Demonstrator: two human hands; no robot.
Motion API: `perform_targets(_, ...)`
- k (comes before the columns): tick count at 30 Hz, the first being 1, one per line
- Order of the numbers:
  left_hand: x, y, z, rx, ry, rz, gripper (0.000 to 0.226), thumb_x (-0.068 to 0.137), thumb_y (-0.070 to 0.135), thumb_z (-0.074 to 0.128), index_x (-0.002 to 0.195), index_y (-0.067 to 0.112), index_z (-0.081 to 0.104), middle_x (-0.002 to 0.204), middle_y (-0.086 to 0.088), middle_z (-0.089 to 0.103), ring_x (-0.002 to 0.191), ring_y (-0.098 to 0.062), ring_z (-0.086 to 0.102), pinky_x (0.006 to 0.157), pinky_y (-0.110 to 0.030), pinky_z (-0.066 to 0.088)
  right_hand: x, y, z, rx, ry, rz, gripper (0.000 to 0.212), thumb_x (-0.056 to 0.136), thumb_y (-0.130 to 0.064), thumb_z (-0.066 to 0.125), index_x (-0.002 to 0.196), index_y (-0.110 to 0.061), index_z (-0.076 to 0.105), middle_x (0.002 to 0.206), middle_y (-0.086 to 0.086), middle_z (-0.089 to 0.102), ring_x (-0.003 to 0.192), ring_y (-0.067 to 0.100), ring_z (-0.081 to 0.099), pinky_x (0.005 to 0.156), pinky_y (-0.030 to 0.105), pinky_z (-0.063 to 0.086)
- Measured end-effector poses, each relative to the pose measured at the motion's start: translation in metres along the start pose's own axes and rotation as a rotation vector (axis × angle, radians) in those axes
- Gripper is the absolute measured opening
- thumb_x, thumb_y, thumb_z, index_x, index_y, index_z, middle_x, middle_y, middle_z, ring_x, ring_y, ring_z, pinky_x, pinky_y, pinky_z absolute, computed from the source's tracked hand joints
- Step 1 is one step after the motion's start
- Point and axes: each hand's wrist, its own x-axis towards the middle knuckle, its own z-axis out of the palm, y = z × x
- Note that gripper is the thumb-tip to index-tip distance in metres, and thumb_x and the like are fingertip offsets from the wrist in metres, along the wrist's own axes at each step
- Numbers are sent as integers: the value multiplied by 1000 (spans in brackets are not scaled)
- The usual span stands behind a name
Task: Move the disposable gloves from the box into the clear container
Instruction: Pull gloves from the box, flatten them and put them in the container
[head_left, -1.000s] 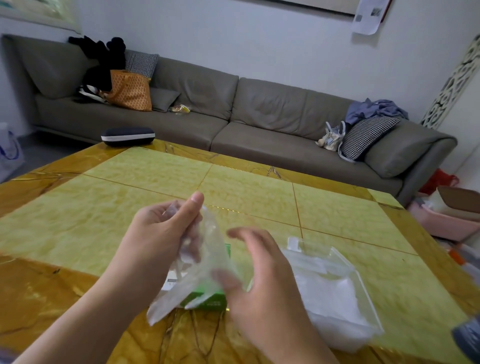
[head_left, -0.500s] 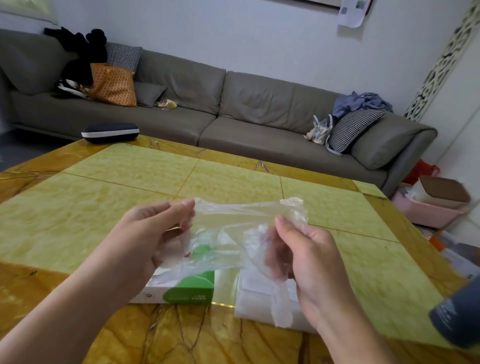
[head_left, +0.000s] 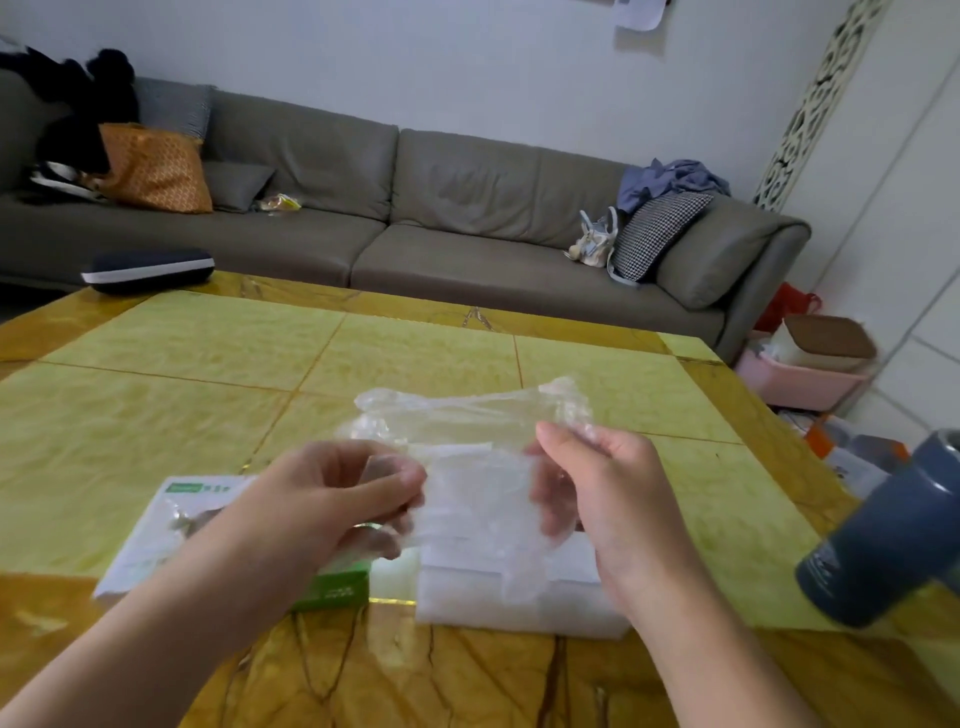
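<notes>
1. A clear glove (head_left: 467, 441) is stretched in the air between both hands, above the table (head_left: 208, 374) and over the container (head_left: 519, 597).
2. The left hand (head_left: 332, 499) grips the glove's left end: its fingers (head_left: 395, 473) are curled, with film bunched inside and under them.
3. The right hand (head_left: 608, 493) pinches the right end: the thumb (head_left: 556, 447) presses film against curled fingers, and crumpled film sticks out just above the thumb.
4. Loose film hangs from the middle of the glove down toward the container; whether it touches the contents cannot be told.
5. The container, clear-walled, holds a whitish stack of film and stands near the table's front edge, just right of the box (head_left: 171, 525).
6. The box is white with a green front and a green label at its top left corner; the print is too small and blurred to read. The left hand and forearm cover its right part.
7. A dark blue cup (head_left: 883, 540), tilted in this view, stands at the right edge; pale markings near its base are unreadable.
8. A dark case (head_left: 148, 268) lies at the table's far left corner. Behind stands a grey sofa (head_left: 441, 218) with cushions, bags and clothing.
</notes>
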Motion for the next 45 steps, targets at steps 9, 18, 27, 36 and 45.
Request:
perform_targets(9, 16, 12, 19, 584, 401, 206, 26, 88, 33, 78, 111, 26, 69, 90, 4, 75, 77, -6, 68, 74, -33, 56, 14, 14, -38, -227, 151, 19, 28, 99, -17, 63, 76, -2, 70, 56, 7, 66, 43, 19, 56, 41, 23, 39)
perform_targets(18, -5, 16, 99, 1166, -64, 319, 60, 79, 77, 63, 127, 46, 44, 114, 25, 52, 96, 2, 57, 83, -25, 54, 18, 27, -32, -491, 182, -14, 31, 90, -18, 55, 76, 9, 55, 72, 30, 63, 39, 19, 51, 41, 32, 39)
perform_targets(27, -5, -19, 71, 1311, 132, 801, 13, 92, 29, 69, 97, 40, 68, 81, 21, 65, 63, -12, 64, 39, -33, 49, 31, 34, -42, -339, 257, 62, 29, 88, -18, 59, 79, 10, 58, 56, 9, 49, 35, 18, 44, 44, 28, 36)
perform_targets(36, -5, -22, 36, 1292, -51, 871, 21, 94, 48, 57, 100, 43, 77, 114, 23, 64, 102, -7, 65, 70, -26, 55, 33, 45, -50, -371, 218, 118, 35, 93, -20, 62, 89, 15, 58, 60, 10, 46, 34, 17, 50, 46, 31, 37)
perform_targets(45, 27, -7, 85, 1311, -46, 392, 49, 101, 56, 47, 147, 42, 41, 128, 17, 49, 125, -6, 47, 97, -29, 48, 24, 43, -45, -628, 163, 41, 32, 96, -25, 60, 70, -16, 43, 62, 8, 50, 37, 19, 51, 38, 28, 42)
